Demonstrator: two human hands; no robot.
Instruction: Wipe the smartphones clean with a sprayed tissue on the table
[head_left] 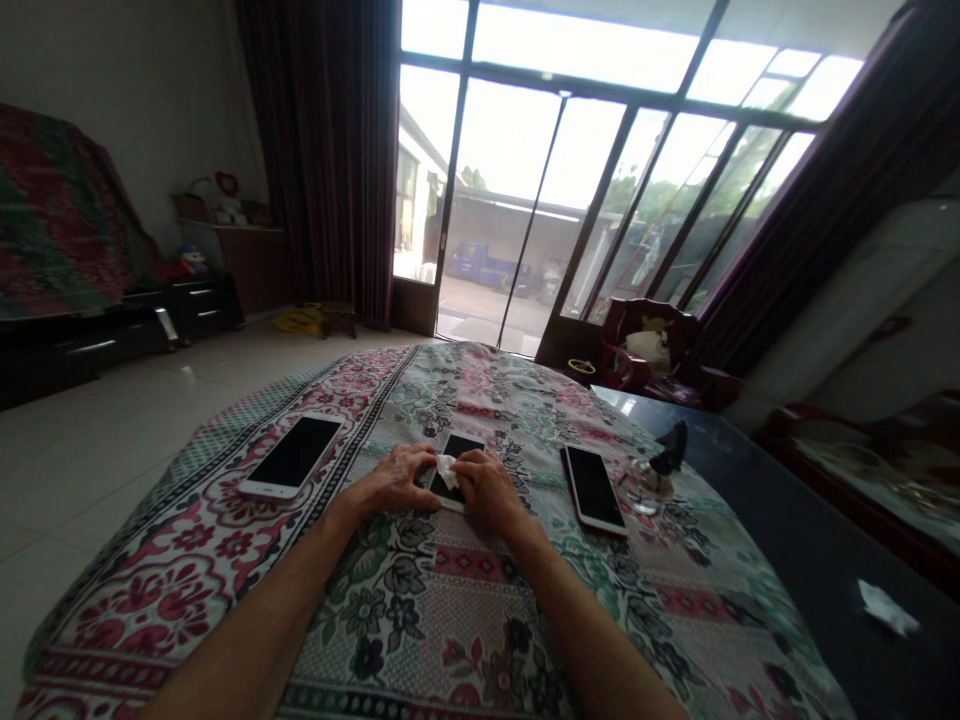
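A white-framed smartphone (463, 442) with a dark screen lies on the patterned tablecloth (495, 610), partly hidden by both hands. My left hand (396, 478) grips its left edge, with the thumb near the lower end and the fingers farther up. In my right hand (489, 490) a crumpled white tissue (447, 471) is pinched and pressed on the phone's screen. Another white phone (295, 453) lies screen up to the left. To the right rests a third phone (595, 487), also dark. Beside that one is a clear bottle (643, 486) with a black top (670, 447).
A dark table surface (787, 520) borders the cloth on the right, with a crumpled white tissue (887, 607) on it. Beyond it stands a carved wooden chair (646, 345). Glass doors (517, 220) and dark curtains (322, 150) are at the back.
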